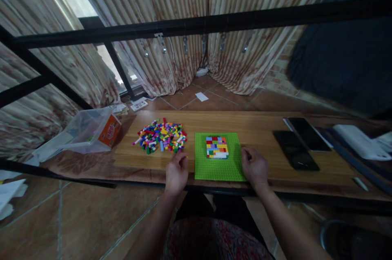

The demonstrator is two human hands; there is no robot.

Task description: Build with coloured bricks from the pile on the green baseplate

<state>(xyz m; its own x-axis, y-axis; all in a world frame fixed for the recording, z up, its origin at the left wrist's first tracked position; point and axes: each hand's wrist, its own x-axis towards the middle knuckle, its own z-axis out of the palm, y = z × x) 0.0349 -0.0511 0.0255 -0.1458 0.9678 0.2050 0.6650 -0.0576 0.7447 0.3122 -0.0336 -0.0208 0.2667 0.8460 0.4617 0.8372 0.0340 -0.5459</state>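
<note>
A green baseplate (219,166) lies on the wooden table (263,133) in front of me. On its far half sits a square block of multicoloured bricks (217,147). To the left lies a loose pile of small coloured bricks (161,136). My left hand (177,173) rests at the baseplate's left edge, fingers curled, with a tiny yellow piece showing at its fingertips. My right hand (255,167) rests on the baseplate's right edge, fingers curled loosely, nothing visible in it.
Two dark phones (295,149) (308,133) lie at the right of the table, with white papers (361,141) beyond. A clear plastic bag with an orange box (108,130) sits at the left. A black metal frame (196,25) crosses above; curtains hang behind.
</note>
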